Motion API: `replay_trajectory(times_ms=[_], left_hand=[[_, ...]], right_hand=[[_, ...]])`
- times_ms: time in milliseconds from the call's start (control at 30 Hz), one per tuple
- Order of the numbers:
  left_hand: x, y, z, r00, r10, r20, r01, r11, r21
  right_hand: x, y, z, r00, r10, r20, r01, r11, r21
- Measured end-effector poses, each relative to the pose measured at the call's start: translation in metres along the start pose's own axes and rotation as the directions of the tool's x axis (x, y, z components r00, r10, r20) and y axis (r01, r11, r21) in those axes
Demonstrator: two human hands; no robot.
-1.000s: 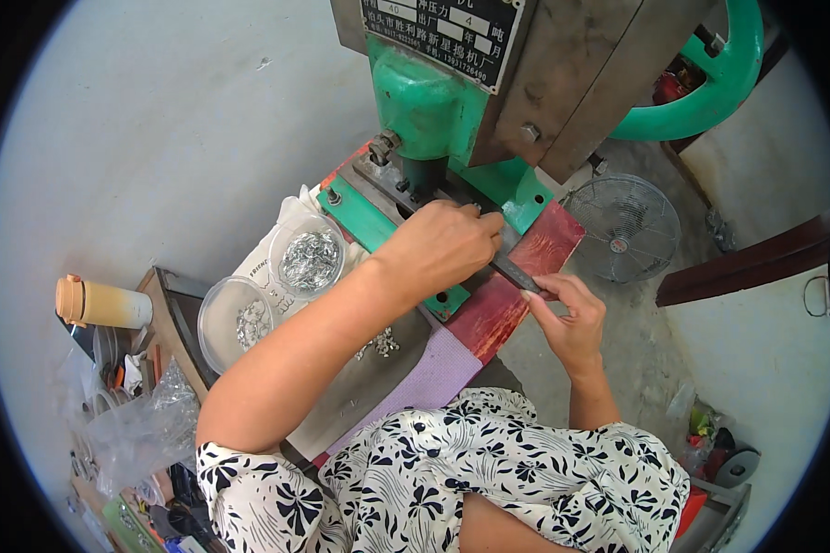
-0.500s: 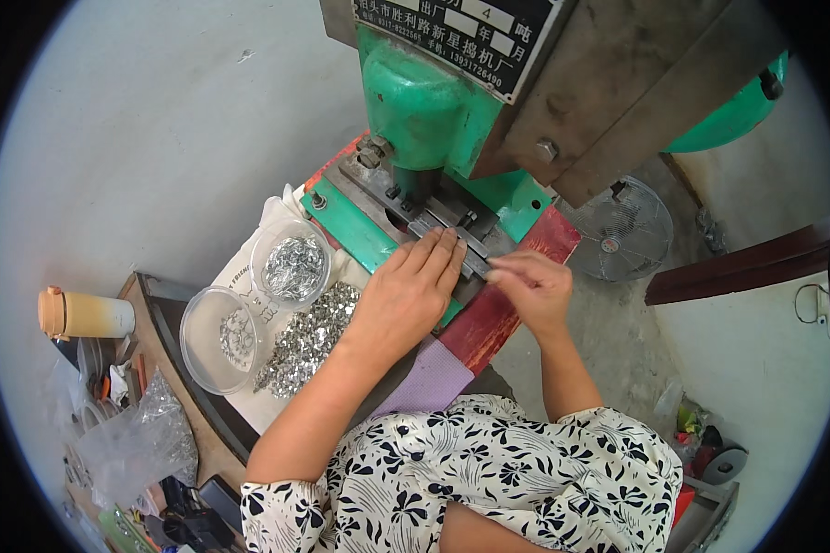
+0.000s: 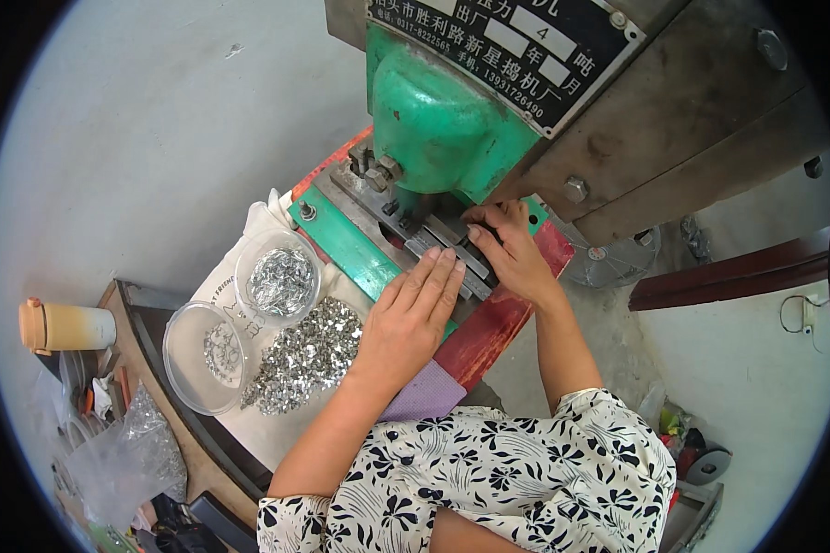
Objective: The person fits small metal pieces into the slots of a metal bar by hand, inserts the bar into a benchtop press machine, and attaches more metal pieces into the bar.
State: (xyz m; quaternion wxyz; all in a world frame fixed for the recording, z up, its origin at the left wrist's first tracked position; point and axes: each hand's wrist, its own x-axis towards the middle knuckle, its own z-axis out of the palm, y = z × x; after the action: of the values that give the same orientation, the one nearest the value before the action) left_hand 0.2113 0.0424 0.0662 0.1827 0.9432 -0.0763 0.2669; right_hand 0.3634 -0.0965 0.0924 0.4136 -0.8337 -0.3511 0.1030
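Observation:
My left hand (image 3: 408, 318) lies with its fingers stretched out together, the fingertips resting on the steel die (image 3: 464, 267) of a green bench press (image 3: 438, 120). At the right side of that die, close under the press head, my right hand (image 3: 515, 253) has its thumb and fingers bent in toward each other. Whatever is between those fingertips is too small or hidden to make out. To the left of my left hand, a heap of small shiny metal pieces (image 3: 309, 355) is spread on a pale cloth (image 3: 258, 419).
Two clear round tubs stand on the cloth: a fuller tub (image 3: 281, 281) of metal pieces and a tilted tub (image 3: 189, 369) holding fewer. A yellow-topped cup (image 3: 65, 327) and plastic bags (image 3: 143, 452) sit at the left. A floor fan (image 3: 613, 258) stands behind the press.
My right hand has moved from the die's near right end, up and left, toward the press head. My left hand stays on the die. The whole view has shifted slightly.

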Motion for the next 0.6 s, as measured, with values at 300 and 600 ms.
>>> replay_trajectory(times_ms=[300, 600], left_hand=[[-0.007, 0.010, 0.008, 0.934, -0.311, -0.178, 0.221, 0.892, -0.395], [-0.008, 0.007, 0.023, 0.869, -0.492, -0.055, 0.414, 0.783, -0.463]], right_hand=[[-0.014, -0.006, 0.001, 0.922, -0.180, -0.342, 0.148, 0.982, -0.117], [0.013, -0.009, -0.141, 0.227, -0.313, -0.922, 0.576, 0.807, -0.132]])
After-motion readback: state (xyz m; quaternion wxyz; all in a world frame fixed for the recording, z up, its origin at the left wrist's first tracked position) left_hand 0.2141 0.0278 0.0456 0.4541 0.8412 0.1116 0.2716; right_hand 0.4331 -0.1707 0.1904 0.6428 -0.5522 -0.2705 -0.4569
